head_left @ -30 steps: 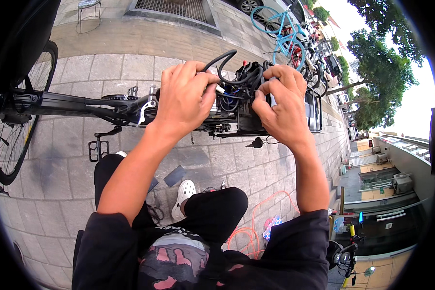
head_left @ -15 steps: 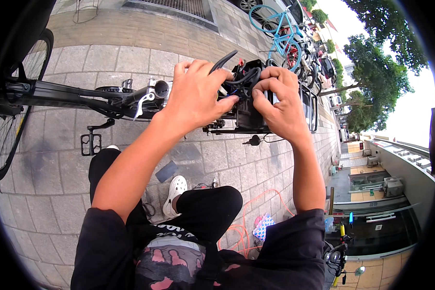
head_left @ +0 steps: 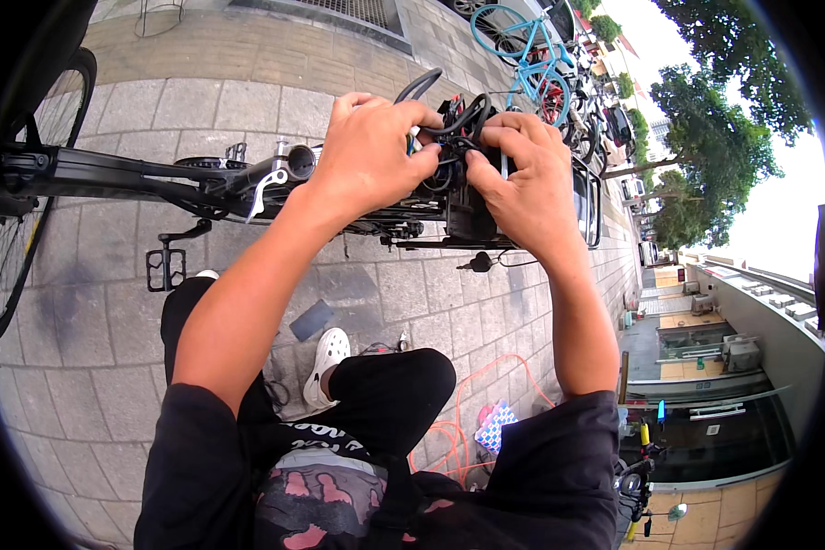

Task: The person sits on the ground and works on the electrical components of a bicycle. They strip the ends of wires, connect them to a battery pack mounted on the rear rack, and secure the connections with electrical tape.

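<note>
A bundle of black cables and thin wires (head_left: pixel 468 117) comes out of a black box (head_left: pixel 472 218) at the rear of a black bicycle (head_left: pixel 110 179). My left hand (head_left: pixel 368 151) is closed at the bundle's left side, thumb and forefinger bent in at the wires. From the right, my right hand (head_left: pixel 530 183) pinches a black wire with thumb and fingertips. What lies right between the fingertips is partly hidden. A thicker black cable loop (head_left: pixel 420 84) rises beyond my left hand. Below the box hangs a key (head_left: pixel 479 262).
A silver clamp lever (head_left: pixel 266 190) sits on the open seat tube. Near my white shoe (head_left: pixel 328 365) lies a grey flat piece (head_left: pixel 313 321) on the paving. An orange cord (head_left: pixel 454 435) and a checkered packet (head_left: pixel 495 426) lie lower right. Parked bicycles (head_left: pixel 522 60) stand beyond.
Both hands have shifted slightly, the right one up and left, nearer to the left. The fingertips are closer together at the wires. The cable loop has moved up and bent more.
</note>
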`<state>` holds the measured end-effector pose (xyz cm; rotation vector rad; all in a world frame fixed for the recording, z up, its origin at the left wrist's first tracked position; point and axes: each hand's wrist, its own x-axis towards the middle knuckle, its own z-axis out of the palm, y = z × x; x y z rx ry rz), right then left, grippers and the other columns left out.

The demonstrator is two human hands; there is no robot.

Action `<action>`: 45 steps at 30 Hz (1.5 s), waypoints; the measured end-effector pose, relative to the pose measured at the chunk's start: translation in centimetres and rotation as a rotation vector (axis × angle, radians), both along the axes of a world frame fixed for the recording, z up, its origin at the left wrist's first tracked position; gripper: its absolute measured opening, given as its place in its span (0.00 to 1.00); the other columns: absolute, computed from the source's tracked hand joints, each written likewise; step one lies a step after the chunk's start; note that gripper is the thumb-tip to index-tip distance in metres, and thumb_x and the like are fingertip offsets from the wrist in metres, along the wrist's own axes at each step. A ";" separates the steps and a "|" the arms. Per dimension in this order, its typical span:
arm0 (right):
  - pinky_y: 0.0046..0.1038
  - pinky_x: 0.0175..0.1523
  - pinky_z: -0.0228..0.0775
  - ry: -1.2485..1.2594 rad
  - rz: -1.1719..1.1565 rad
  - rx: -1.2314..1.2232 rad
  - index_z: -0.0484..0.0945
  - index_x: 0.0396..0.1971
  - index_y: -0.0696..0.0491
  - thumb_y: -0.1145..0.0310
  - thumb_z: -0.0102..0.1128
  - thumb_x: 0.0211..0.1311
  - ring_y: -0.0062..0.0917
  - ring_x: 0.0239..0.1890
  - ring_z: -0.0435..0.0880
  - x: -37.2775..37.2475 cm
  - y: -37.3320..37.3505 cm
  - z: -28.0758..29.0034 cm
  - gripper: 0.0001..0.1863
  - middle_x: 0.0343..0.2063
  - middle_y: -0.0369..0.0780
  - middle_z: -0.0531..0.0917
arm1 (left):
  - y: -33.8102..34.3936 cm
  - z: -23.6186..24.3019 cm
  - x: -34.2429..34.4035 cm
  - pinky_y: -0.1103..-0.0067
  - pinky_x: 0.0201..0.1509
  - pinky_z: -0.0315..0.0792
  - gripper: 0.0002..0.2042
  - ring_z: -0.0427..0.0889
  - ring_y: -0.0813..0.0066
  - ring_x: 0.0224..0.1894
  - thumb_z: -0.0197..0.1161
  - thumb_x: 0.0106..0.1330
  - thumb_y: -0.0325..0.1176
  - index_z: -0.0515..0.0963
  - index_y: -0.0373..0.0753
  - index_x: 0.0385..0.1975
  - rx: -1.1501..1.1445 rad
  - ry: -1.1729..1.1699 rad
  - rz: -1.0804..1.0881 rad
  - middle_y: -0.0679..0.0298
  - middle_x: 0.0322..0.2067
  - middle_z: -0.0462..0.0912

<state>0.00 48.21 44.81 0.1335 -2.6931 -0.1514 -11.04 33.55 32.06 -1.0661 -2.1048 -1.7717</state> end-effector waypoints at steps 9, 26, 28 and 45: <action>0.40 0.64 0.68 -0.078 -0.037 -0.013 0.89 0.40 0.53 0.61 0.72 0.61 0.41 0.54 0.80 -1.2 0.0 -0.1 0.12 0.48 0.40 0.87 | -0.6 0.9 -0.4 0.70 0.52 0.80 0.16 0.87 0.65 0.40 0.73 0.63 0.34 0.89 0.36 0.50 0.022 -0.174 -0.112 0.60 0.37 0.92; 0.37 0.67 0.65 -0.216 0.052 -0.261 0.88 0.42 0.51 0.67 0.75 0.62 0.37 0.57 0.73 -1.5 2.2 0.7 0.10 0.47 0.38 0.83 | -0.3 0.7 -2.1 0.72 0.52 0.82 0.19 0.90 0.67 0.42 0.72 0.62 0.35 0.89 0.38 0.53 0.067 -0.342 -0.236 0.58 0.40 0.92; 0.37 0.67 0.66 -0.221 0.056 -0.268 0.88 0.42 0.51 0.67 0.75 0.62 0.37 0.57 0.74 -1.6 2.5 0.8 0.10 0.47 0.38 0.83 | -0.6 1.0 -2.2 0.78 0.48 0.80 0.18 0.86 0.79 0.40 0.72 0.66 0.31 0.87 0.31 0.55 0.055 -0.328 -0.265 0.63 0.38 0.90; 0.35 0.61 0.73 0.007 -0.035 -0.403 0.87 0.43 0.52 0.68 0.75 0.61 0.36 0.54 0.81 -2.9 0.7 -0.1 0.11 0.46 0.41 0.84 | -1.1 1.7 -3.2 0.80 0.43 0.80 0.21 0.86 0.79 0.38 0.76 0.62 0.30 0.87 0.31 0.55 0.089 -0.613 -0.390 0.60 0.39 0.90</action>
